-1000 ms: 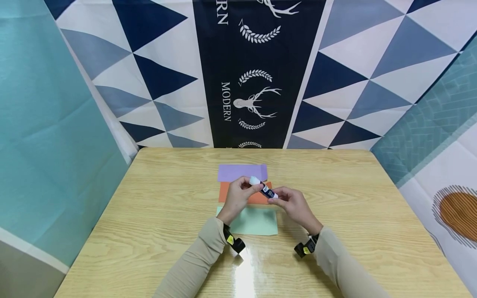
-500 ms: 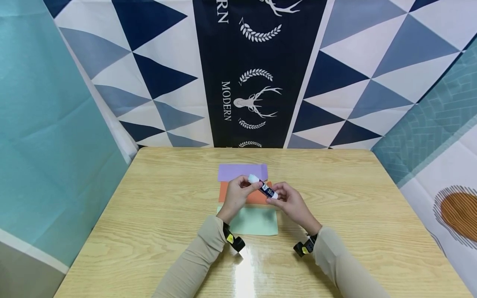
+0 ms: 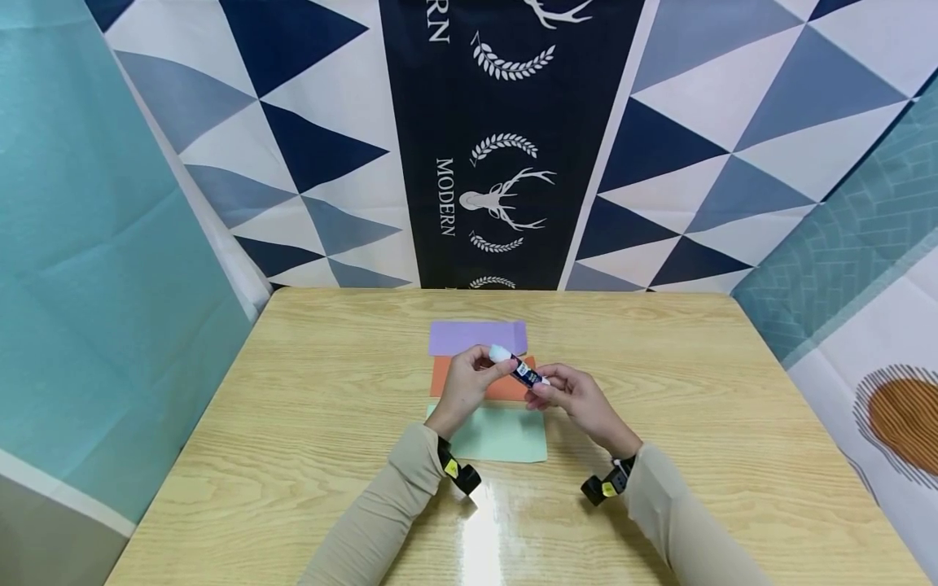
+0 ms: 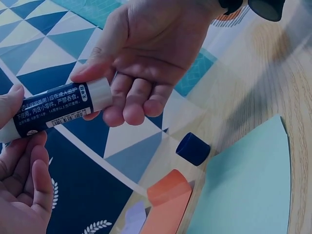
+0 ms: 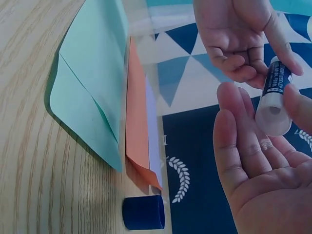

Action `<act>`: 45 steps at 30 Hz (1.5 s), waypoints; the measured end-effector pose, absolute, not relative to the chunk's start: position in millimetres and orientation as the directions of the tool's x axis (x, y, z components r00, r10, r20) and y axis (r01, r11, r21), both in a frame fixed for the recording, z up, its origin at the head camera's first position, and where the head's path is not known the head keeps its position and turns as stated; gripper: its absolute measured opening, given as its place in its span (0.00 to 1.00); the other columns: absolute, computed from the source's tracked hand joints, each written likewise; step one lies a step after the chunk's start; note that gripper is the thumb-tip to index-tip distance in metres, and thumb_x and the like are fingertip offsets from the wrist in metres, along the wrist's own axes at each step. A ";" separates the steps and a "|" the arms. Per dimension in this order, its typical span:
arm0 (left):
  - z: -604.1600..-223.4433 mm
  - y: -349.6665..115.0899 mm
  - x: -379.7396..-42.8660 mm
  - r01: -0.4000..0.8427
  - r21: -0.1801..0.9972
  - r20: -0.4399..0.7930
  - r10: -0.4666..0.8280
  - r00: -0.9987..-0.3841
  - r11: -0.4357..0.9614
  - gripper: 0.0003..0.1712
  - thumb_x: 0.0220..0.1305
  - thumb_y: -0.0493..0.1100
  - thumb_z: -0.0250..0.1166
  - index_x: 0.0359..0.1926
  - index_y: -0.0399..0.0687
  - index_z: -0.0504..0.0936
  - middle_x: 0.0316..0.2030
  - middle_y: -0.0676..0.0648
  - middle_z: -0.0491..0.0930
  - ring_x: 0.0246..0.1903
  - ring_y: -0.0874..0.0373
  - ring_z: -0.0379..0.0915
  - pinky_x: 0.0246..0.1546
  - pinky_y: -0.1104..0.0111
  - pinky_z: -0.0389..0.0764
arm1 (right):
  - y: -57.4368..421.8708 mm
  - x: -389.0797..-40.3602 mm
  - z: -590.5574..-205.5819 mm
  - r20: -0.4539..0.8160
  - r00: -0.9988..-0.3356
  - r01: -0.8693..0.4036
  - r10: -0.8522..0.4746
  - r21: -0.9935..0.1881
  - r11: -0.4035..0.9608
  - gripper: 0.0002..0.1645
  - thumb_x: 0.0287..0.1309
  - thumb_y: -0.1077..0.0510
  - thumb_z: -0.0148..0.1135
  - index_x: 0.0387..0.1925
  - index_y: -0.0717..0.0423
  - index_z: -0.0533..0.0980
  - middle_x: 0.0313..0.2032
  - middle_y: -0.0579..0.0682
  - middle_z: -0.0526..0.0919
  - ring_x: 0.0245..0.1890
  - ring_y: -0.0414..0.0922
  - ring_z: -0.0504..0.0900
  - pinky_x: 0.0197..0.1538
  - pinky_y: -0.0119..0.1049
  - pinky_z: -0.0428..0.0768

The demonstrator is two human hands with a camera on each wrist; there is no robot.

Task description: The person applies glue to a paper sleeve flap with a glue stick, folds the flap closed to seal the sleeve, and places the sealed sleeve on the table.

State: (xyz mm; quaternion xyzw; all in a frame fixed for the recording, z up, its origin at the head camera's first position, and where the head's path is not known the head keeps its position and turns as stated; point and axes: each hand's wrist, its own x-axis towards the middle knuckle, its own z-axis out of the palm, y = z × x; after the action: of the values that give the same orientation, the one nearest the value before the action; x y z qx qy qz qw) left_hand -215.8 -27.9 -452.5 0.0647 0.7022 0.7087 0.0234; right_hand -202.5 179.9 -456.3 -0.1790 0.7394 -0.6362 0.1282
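Note:
Both hands hold a glue stick (image 3: pixel 526 374) with a dark blue printed label, tilted in the air above the paper envelopes. My left hand (image 3: pixel 465 384) grips its upper white end. At the lower white end, the thumb and a finger of my right hand (image 3: pixel 582 404) pinch the tube, while the other fingers are loosely bent, as the left wrist view shows. A dark blue cap (image 4: pixel 193 148) lies on the table beside the envelopes; in the head view it cannot be made out. Beneath the hands lie an orange envelope (image 3: pixel 498 391) and a mint green envelope (image 3: pixel 506 439).
A purple envelope (image 3: pixel 472 338) lies farthest back, behind the orange one. The wooden table (image 3: pixel 293 456) ends at a patterned cloth backdrop (image 3: pixel 337 146). Hanging cloths stand on both sides.
The right hand's fingers have shifted on the lower end of the glue stick and now cover more of it. The left hand has stayed nearly still.

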 end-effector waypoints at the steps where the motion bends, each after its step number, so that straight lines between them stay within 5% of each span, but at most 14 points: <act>1: -452.5 -27.9 -215.6 0.058 0.998 0.060 0.122 -0.991 -0.016 0.17 0.59 0.45 0.71 0.38 0.35 0.80 0.34 0.50 0.81 0.35 0.65 0.75 0.42 0.72 0.80 | 179.6 -202.3 -456.2 0.042 -0.903 -0.104 -0.427 -0.987 0.124 0.21 0.68 0.57 0.57 0.53 0.72 0.70 0.39 0.60 0.86 0.36 0.45 0.87 0.46 0.52 0.83; 17: -452.6 -33.3 -213.7 0.040 0.997 0.026 0.216 -0.976 0.060 0.13 0.61 0.44 0.70 0.38 0.39 0.78 0.32 0.53 0.76 0.33 0.62 0.70 0.34 0.70 0.71 | 175.7 -197.8 -450.6 0.041 -0.943 -0.101 -0.330 -0.981 0.166 0.24 0.62 0.60 0.63 0.55 0.72 0.74 0.39 0.50 0.83 0.34 0.36 0.84 0.41 0.30 0.84; 37: -452.2 -34.1 -207.5 0.054 0.991 0.012 0.317 -0.948 0.124 0.16 0.61 0.44 0.70 0.45 0.38 0.81 0.37 0.46 0.80 0.32 0.63 0.70 0.34 0.66 0.76 | 175.6 -196.8 -454.2 0.062 -0.959 -0.135 -0.278 -0.958 0.252 0.24 0.57 0.62 0.68 0.54 0.68 0.77 0.47 0.62 0.79 0.35 0.35 0.78 0.38 0.28 0.82; 45: -458.5 -36.3 -209.7 0.100 0.977 0.022 0.374 -0.927 0.189 0.14 0.61 0.47 0.69 0.44 0.44 0.82 0.43 0.46 0.79 0.35 0.60 0.69 0.33 0.71 0.71 | 175.7 -196.2 -451.4 0.084 -0.962 -0.151 -0.258 -0.955 0.253 0.20 0.56 0.61 0.69 0.49 0.66 0.79 0.38 0.40 0.80 0.32 0.35 0.78 0.36 0.28 0.80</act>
State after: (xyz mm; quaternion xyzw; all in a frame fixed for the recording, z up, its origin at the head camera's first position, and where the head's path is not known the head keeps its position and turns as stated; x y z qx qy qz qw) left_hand -209.7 -36.3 -458.5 0.1551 0.7629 0.6177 0.1110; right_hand -196.2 175.7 -451.4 -0.1294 0.7904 -0.5971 0.0448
